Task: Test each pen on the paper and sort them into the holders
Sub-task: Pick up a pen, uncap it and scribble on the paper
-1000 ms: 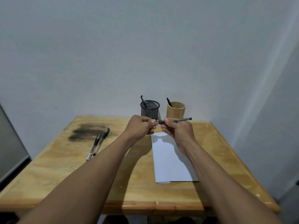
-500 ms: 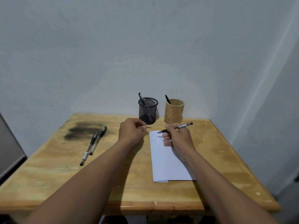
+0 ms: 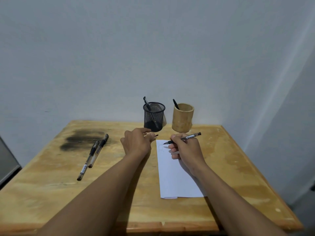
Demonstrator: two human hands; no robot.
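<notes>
**Uncapped pen poised over the scribbled corner**

A plain grey wall (image 3: 153,48) rose behind a worn wooden tabletop (image 3: 51,193) with a dark smudge (image 3: 81,138) at its far left. A folded white paper (image 3: 177,181) lay right of centre, with faint scribbles (image 3: 160,145) in its far left corner. At the far edge stood a bamboo holder (image 3: 182,120) and, just to its left, a black mesh holder (image 3: 154,116), each with one black pen leaning inside.

The right grip (image 3: 185,148) rested on the paper, fingers curled round the pen (image 3: 189,137). The pen had a clear barrel and a black rubber sleeve, and its bare tip was at the scribbles.

The left grip (image 3: 136,143), beside the paper, pinched a small black pen cap (image 3: 156,135). Two clear-barrelled pens (image 3: 92,154) lay side by side near the smudge.
</notes>
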